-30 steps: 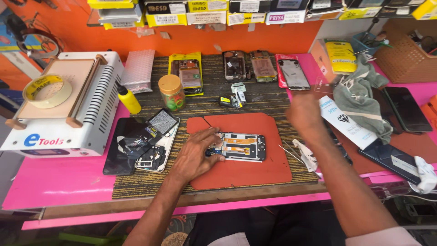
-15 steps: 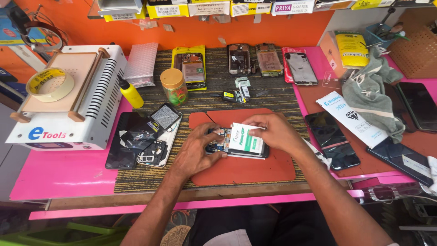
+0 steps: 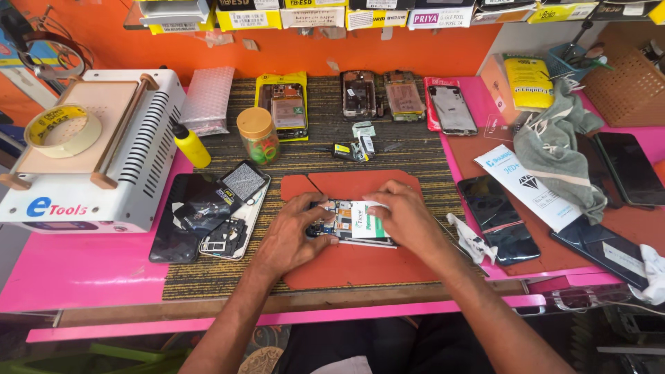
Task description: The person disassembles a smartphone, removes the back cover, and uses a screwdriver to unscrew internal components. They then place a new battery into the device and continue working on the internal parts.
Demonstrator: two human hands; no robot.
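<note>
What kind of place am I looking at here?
Most likely a phone repair bench. Both hands, left hand and right hand, work on an opened phone with exposed insides; several more stripped phone bodies lie on the striped mat, beside a white screen-separator machine.

Tape roll (image 3: 62,129) atop white machine (image 3: 90,159); yellow bottle (image 3: 191,145), jar (image 3: 258,134) beside it; grey cloth (image 3: 557,152), dark phones (image 3: 495,218) right.

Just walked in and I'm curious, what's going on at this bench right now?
A person is working on an opened phone lying on a red mat. The left hand steadies the phone's left end, while the right hand presses a white and green battery onto it. Other opened phones, a yellow bottle and a white machine sit around the mat.
</note>
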